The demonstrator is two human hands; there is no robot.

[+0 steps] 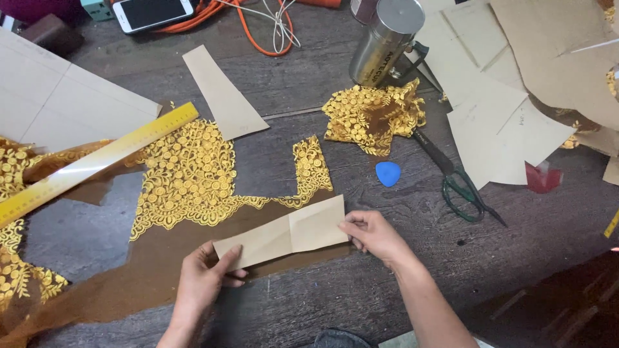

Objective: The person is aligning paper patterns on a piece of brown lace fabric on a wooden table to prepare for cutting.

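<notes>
**Both hands gripped a creased paper pattern piece over gold lace**

The left hand point(201, 281) pinched the lower left corner of a long tan paper pattern piece with a fold crease across its middle point(284, 233), thumb on top and fingers beneath. The right hand point(372, 235) clasped the piece's right end between thumb and fingertips. The piece lay slightly tilted, its right end higher, across the lower edge of a sheer brown fabric panel embroidered with golden floral lace point(193, 177), which was spread flat on the dark wooden surface point(361, 296).

A yellow ruler point(97, 161) lay slanted over the fabric's left part. A crumpled scrap of the same gold lace point(373, 118) sat further up the surface, with a blue triangular piece of tailor's chalk point(387, 173) just below it. Green-handled scissors point(459, 183) lay to the right of the chalk, their blades running up under a shiny metal cylinder point(385, 40). A tapered tan paper piece point(222, 93) rested above the fabric, and a stack of further paper pieces point(509, 122) covered the right side. A white phone point(153, 13) and an orange cable point(248, 26) lay at the far edge.
</notes>
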